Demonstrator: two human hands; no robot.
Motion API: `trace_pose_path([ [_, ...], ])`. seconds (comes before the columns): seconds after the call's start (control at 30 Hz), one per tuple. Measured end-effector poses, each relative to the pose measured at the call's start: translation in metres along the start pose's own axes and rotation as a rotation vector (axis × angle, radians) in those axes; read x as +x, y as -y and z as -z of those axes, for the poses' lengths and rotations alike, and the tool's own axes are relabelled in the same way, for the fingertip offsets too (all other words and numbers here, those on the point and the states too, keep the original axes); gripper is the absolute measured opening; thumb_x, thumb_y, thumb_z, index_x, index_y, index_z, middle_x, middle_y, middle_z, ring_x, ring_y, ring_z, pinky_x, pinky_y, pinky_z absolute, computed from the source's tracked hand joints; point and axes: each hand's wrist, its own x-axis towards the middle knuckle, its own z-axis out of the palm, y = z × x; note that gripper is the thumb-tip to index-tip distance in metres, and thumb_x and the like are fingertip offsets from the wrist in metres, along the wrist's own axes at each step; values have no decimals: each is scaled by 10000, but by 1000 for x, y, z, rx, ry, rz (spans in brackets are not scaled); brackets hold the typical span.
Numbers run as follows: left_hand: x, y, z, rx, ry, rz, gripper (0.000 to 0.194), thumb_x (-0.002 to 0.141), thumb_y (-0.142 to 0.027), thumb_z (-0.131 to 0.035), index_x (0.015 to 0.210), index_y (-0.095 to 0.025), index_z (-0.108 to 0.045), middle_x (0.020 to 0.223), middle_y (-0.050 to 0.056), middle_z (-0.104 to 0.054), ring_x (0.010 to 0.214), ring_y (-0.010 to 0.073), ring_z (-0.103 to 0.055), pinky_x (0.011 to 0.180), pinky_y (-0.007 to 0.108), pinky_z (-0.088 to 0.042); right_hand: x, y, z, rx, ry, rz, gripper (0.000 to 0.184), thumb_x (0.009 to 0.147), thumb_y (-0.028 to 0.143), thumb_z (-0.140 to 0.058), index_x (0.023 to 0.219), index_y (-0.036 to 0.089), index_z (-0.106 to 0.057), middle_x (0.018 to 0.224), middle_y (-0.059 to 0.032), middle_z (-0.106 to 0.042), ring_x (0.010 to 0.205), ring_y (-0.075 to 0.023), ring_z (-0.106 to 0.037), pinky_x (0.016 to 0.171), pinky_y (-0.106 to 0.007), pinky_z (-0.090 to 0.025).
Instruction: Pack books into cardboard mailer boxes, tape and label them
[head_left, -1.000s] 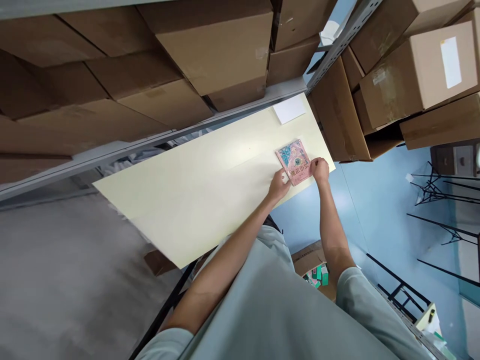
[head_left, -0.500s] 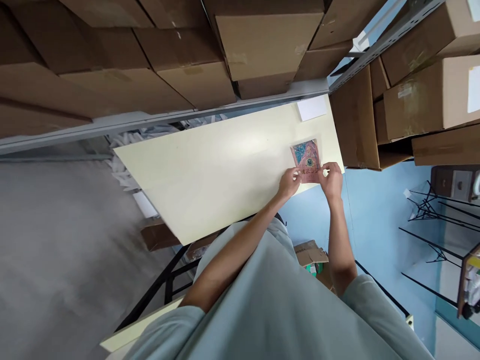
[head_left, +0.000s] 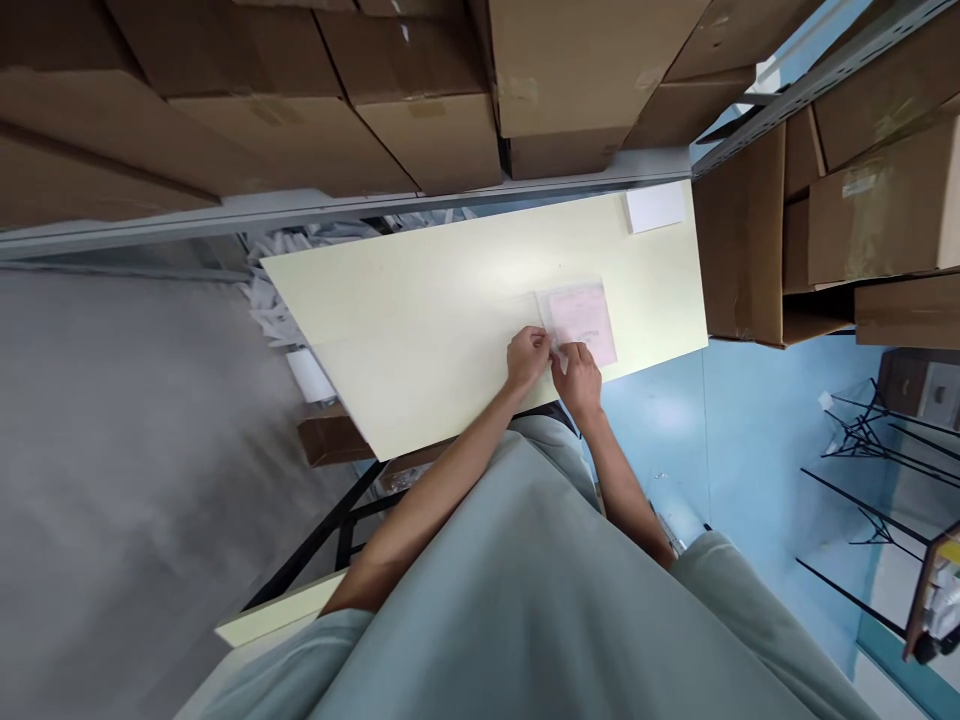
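Observation:
On the table [head_left: 435, 310] lies a flat, pale pink packet in a clear plastic sleeve [head_left: 585, 318], with faint marks on its face. My left hand [head_left: 528, 357] pinches the clear edge at the packet's lower left. Close beside it, my right hand [head_left: 579, 382] has its fingers closed on the same clear edge and covers the packet's near left corner. The fingertips of both hands nearly meet there.
A white stack of paper or cards [head_left: 655, 207] lies at the table's far right. Cardboard boxes [head_left: 435, 140] fill the shelf behind the table, and more boxes [head_left: 742, 230] stand on the right. Black metal legs [head_left: 862, 430] stick out at far right.
The packet has been turned over: its colourful printed face showed before, a plain pink side now. Both hands have moved left, from its two sides to its left edge.

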Motion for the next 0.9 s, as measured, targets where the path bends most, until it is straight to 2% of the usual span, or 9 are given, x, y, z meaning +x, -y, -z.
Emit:
trace_pose_path([
  [0.13, 9, 3, -6, 102, -33, 24, 91, 915, -218, -678, 992, -200, -723, 1025, 69, -830, 900, 212, -787, 837, 301, -583, 8, -11, -5, -62, 57, -36, 149, 1112, 341, -553, 1136, 222, -639, 1137, -108, -682, 1035, -253, -639, 825, -337, -526],
  [0.37, 7, -3, -17, 228, -76, -23, 97, 909, -202, -675, 988, -233, -723, 1055, 61, -838, 1039, 235, -786, 937, 305, -560, 21, -20, -1, -126, 179, -48, 113, 1116, 301, -533, 1165, 223, -599, 1181, -97, -672, 1074, -245, -624, 809, -312, -494],
  [0.43, 1, -5, -12, 245, -74, -31, 160, 892, -204, -690, 1042, -244, -725, 1098, 77, -840, 1113, 270, -780, 991, 348, -558, 22, -18, 1, -112, 213, -66, 112, 1105, 268, -533, 1184, 220, -597, 1223, -104, -661, 1109, -243, -619, 839, -319, -501],
  [0.53, -16, -15, 6, 247, -72, -50, 242, 854, -179, -719, 1088, -238, -724, 1105, 109, -842, 1179, 316, -771, 1049, 418, -554, 22, -8, 13, -47, 248, -113, 104, 1064, 215, -572, 1160, 213, -613, 1242, -118, -668, 1131, -249, -633, 890, -346, -511],
  [0.67, -42, -44, 37, 214, -87, -146, 167, 861, -128, -695, 993, -227, -726, 1062, 112, -849, 1125, 314, -798, 1039, 437, -582, 24, 13, 46, 6, 163, -68, 74, 954, 163, -684, 984, 224, -656, 999, -75, -718, 919, -245, -699, 778, -339, -519],
  [0.73, -51, -65, 44, 178, -95, -218, 160, 872, -111, -683, 967, -231, -727, 1036, 97, -852, 1081, 292, -813, 1018, 421, -601, 27, 23, 68, 26, 76, -25, 65, 956, 175, -663, 987, 228, -682, 977, -70, -739, 862, -245, -717, 739, -341, -523],
  [0.8, -57, -89, 44, 130, -88, -298, 156, 890, -109, -677, 953, -242, -729, 1022, 74, -852, 1035, 263, -823, 987, 394, -621, 32, 28, 94, 53, -23, 14, 119, 989, 215, -609, 1055, 229, -708, 1035, -88, -763, 851, -251, -739, 733, -357, -544],
  [0.9, -64, -127, 31, 47, -50, -428, 144, 935, -120, -655, 955, -239, -731, 1087, 76, -847, 1052, 235, -821, 984, 365, -628, 39, 30, 139, 124, -195, 60, 211, 1018, 298, -559, 1129, 226, -724, 1109, -118, -776, 896, -279, -765, 769, -396, -585],
])
